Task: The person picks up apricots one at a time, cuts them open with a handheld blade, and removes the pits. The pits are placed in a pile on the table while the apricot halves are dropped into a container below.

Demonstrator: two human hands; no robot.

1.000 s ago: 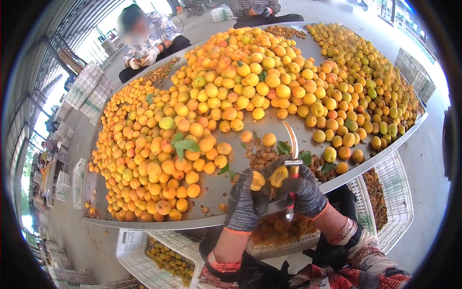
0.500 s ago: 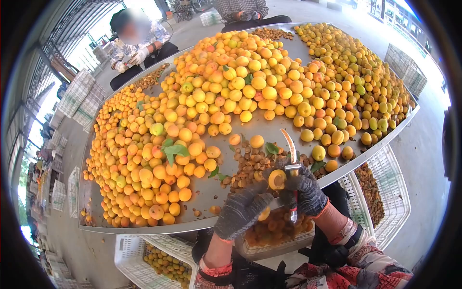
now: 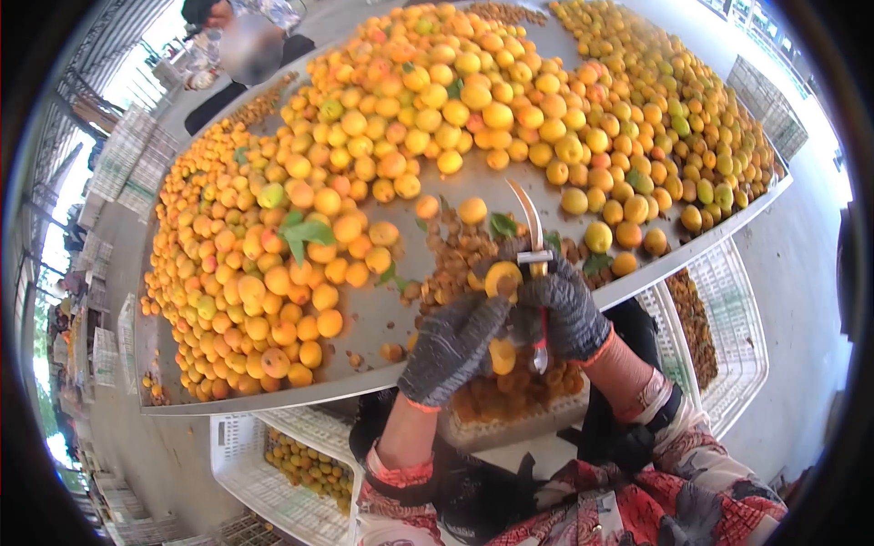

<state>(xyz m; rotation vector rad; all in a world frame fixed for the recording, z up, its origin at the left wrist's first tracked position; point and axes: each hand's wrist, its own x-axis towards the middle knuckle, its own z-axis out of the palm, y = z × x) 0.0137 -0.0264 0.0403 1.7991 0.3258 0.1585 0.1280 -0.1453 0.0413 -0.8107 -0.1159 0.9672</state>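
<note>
Dark-gloved, my right grip (image 3: 564,311) clasps a curved, red-handled metal knife (image 3: 535,258), a halved round orange fruit (image 3: 503,280) at its ten o'clock; whether my left grip (image 3: 452,350) holds anything, I can't tell. Fruit twisting loose could send knuckles bladeward.

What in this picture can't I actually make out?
- Left hand: head view; blurred fingertips leave its hold unclear.
- Knife: head view; part of its handle is hidden by the right hand.
- Fruit below the hands: head view; too blurred to count.
- Lower-left white crate: head view; its upper part is hidden by the table.
</note>
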